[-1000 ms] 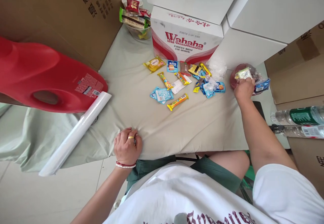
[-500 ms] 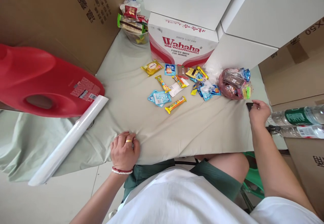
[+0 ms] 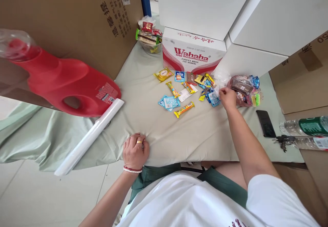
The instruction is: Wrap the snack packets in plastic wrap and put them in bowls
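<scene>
My right hand reaches over the snacks, its fingertips pinched at the lower edge of a crumpled clear plastic bag. Just right of it sits a pinkish bowl heaped with wrapped snacks. Blue snack packets lie close by its fingertips on the left. My left hand rests palm down near the front edge of the cloth-covered table, fingers curled under. Yellow candy bars, light-blue packets and a yellow snack packet lie spread in the middle.
A Wahaha carton stands behind the snacks. On the left are a red detergent jug and a white roll. A clear bowl of snacks sits behind. A phone, keys and bottles lie right.
My right hand has left the phone at the right edge and moved left to the plastic bag beside the snack bowl. The view has shifted; my left hand stays at the table edge.
</scene>
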Tool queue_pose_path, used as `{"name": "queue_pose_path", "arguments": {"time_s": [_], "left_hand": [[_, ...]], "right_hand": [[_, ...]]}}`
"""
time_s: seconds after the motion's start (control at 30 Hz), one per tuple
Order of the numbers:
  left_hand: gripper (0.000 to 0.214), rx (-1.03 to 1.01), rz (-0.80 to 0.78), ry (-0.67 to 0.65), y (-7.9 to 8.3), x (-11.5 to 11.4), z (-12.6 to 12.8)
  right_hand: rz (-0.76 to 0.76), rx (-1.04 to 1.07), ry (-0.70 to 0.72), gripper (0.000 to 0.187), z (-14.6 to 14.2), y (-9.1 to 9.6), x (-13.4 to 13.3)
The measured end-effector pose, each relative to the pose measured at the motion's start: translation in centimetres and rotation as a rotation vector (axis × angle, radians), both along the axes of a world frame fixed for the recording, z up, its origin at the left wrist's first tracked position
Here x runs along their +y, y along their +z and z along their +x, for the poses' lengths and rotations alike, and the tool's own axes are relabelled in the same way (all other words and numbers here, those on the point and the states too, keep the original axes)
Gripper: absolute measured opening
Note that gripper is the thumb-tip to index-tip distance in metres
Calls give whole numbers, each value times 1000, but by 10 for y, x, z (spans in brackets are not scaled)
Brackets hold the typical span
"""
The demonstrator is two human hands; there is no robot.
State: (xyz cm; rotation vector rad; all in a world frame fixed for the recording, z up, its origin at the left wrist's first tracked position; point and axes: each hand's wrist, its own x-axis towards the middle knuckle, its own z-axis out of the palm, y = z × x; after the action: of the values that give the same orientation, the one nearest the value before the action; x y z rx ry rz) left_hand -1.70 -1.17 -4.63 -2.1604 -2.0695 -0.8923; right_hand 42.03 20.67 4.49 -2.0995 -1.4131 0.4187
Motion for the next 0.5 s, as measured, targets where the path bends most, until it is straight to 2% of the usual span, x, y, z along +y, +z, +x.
{"name": "queue_pose_path", "arguments": {"time_s": [0.07,0.13,0.17,0.23,0.3,0.4,0.47,0.5], "left_hand": [[10,-68,18,-11,1,-1,-2],[6,-164,56,-15,7,-3,0],[4,-231,63,-18,11,-4,4],[7,-424,-5,-65,25,-2,21],[22,-721,-233,-193,41,6,50],[53,-1310,-767,-360,59,27,106],[60,-1500,-1111,-488,64,41,139],[56,-1508,-1172,-519,65,47,151]], "right_hand": [[139,342,-42,12,-1,2,-29],[257,847,-59,17,-5,0,-73],[271,1070,-56,22,-10,-3,-98],[202,1348,-72,28,-26,-12,-149],[94,1488,-112,30,-48,-23,-193],[-89,1546,-92,31,-80,-35,-233],[-175,1505,-32,32,-94,-38,-244],[-181,1467,-10,33,-97,-37,-246]]}}
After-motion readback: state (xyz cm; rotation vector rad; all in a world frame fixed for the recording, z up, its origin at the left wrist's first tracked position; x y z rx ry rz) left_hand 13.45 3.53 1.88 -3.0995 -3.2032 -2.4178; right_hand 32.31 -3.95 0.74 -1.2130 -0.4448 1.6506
